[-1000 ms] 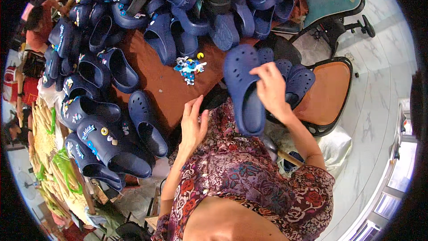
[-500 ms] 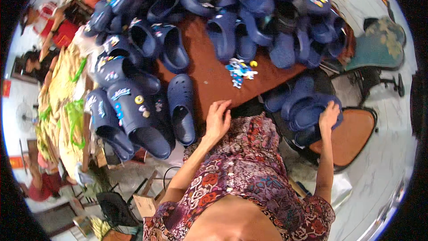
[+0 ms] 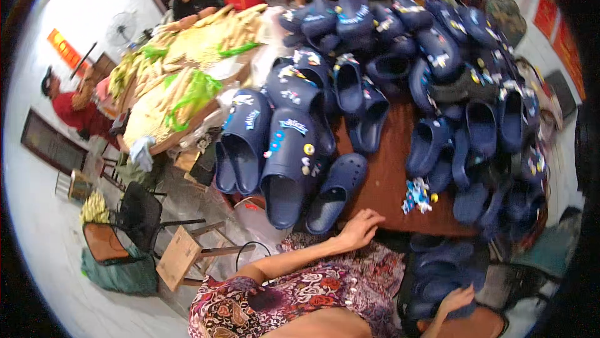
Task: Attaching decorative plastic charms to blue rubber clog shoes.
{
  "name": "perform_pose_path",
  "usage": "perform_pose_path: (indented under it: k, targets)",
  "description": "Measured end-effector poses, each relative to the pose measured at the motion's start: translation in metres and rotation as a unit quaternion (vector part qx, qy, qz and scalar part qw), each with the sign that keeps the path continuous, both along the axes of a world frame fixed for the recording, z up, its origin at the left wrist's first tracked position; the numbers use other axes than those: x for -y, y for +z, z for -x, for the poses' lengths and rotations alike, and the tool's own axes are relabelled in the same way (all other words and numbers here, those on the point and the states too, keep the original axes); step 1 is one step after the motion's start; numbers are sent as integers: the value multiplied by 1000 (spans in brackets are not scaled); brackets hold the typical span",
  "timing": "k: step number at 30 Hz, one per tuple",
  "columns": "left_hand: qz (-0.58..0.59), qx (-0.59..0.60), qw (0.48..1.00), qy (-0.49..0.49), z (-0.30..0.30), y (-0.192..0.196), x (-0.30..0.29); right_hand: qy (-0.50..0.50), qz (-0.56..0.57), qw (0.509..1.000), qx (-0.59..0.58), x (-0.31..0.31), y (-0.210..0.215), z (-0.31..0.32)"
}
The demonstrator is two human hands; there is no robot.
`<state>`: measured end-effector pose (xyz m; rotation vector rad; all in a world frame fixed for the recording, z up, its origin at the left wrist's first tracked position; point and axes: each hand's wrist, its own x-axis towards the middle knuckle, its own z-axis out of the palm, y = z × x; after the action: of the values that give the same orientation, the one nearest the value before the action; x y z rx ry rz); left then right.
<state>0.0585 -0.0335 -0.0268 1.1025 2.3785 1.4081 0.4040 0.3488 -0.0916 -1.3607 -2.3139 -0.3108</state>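
Note:
My left hand (image 3: pixel 361 230) lies at the near edge of the brown table, its fingers loosely apart with nothing in them. Just beyond it is a plain dark blue clog (image 3: pixel 337 191). My right hand (image 3: pixel 456 302) is low at the right, its fingers on a blue clog (image 3: pixel 462 311) over the chair; motion blur softens the grip. More blue clogs (image 3: pixel 440 269) are stacked beside it. On the table lies a small pile of blue and white shoe charms (image 3: pixel 415 195), with a yellow one by it.
Heaps of charm-decorated blue clogs (image 3: pixel 431 50) cover the brown table (image 3: pixel 387 169). At the left, a second table holds pale yellow pieces (image 3: pixel 187 57) and green bags (image 3: pixel 194 97); people work around it. A wooden stool (image 3: pixel 181 257) and a black chair (image 3: pixel 140 213) stand on the floor.
The view has swung to the left, so things sit further right in the picture. My left hand stays by the table edge. My right hand is still at the stacked clogs.

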Motion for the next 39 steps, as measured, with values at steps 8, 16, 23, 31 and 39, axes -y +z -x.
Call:
perform_pose_path:
  k: [8, 16, 23, 31, 39]
  targets:
    - [-74, -29, 996, 31, 14, 38, 8, -91, -54, 990, -91, 31, -13, 25]
    - [-112, -73, 982, 130, 29, 56, 32, -50, -139, 972, -181, 79, 29, 73]
    - [-98, -112, 965, 214, 32, 56, 48, 377, 295, 842, -250, 137, 82, 200]
    - [18, -174, 936, 306, 19, 54, 60, 613, 365, 686, -144, 268, 117, 333]
    - [71, 4, 947, 313, 18, 30, 69, 669, 323, 661, -103, 301, 95, 366]
